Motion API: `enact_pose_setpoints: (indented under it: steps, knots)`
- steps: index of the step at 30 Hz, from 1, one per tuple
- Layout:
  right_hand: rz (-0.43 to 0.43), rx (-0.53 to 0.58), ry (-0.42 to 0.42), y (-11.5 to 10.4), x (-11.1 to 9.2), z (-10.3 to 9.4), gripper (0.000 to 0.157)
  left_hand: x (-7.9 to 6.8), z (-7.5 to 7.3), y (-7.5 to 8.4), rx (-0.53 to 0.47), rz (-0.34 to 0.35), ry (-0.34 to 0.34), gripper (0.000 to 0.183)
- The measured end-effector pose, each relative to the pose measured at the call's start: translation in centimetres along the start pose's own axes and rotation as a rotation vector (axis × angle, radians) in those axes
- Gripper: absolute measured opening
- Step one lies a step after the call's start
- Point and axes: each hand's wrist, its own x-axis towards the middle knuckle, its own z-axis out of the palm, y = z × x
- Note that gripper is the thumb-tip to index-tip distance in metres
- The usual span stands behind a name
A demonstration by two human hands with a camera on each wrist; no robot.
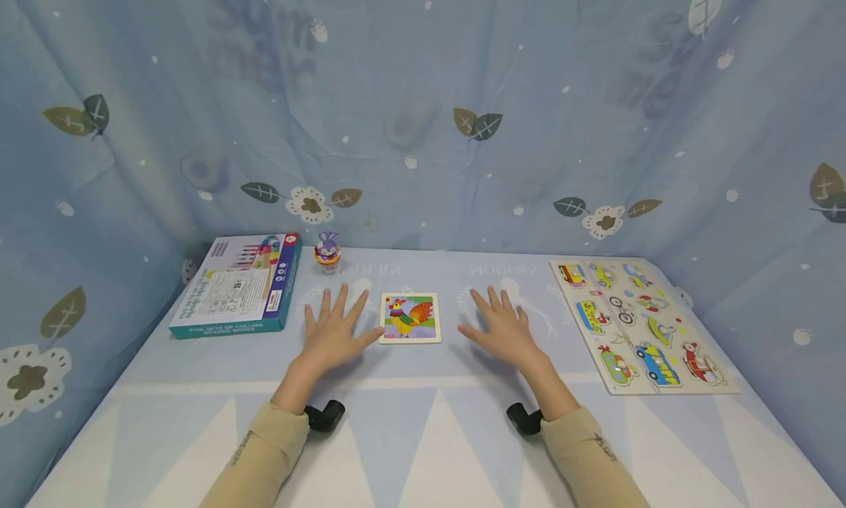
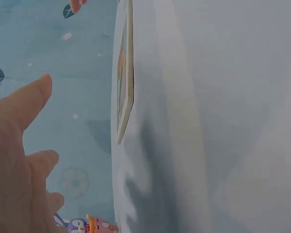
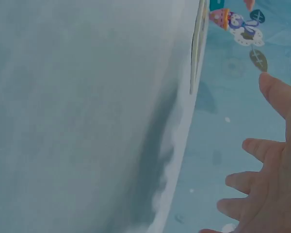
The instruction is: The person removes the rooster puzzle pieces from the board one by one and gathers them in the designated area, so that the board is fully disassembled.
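Observation:
A small square picture puzzle of a colourful rooster in a pale wooden frame lies flat on the table between the two hands. My left hand hovers just to its left, palm down with fingers spread and holding nothing. On the other side, my right hand is held over the table with its fingers spread too, also holding nothing. From the left wrist the puzzle's edge shows beyond the thumb, and a hand shadow falls on the cloth. In the right wrist view the puzzle appears edge-on, left of the thumb.
A boxed toy set lies at the back left, with a small purple-eared bunny figurine beside it. At the right is a vehicle peg puzzle board. A blue patterned curtain hangs behind the table.

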Motion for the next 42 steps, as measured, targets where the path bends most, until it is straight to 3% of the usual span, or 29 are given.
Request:
enact_pose_setpoints:
  steps: [7,19,30,42]
  knots:
    - [0.027,0.213,-0.087,-0.3,2.2,0.6,0.070,1.6,0.5,0.6,-0.058,-0.007,-0.076,0.081]
    - [0.073,0.481,-0.094,-1.7,5.9,1.9,0.047,3.8,0.7,1.6,-0.176,-0.027,-0.195,0.076]
    - [0.037,0.423,-0.158,-2.5,8.3,2.8,0.043,5.2,0.9,1.7,-0.257,0.013,-0.279,0.071]
    - [0.025,0.295,-0.229,-2.6,9.3,3.2,0.039,5.8,2.4,1.4,-0.218,0.032,-0.252,0.071]
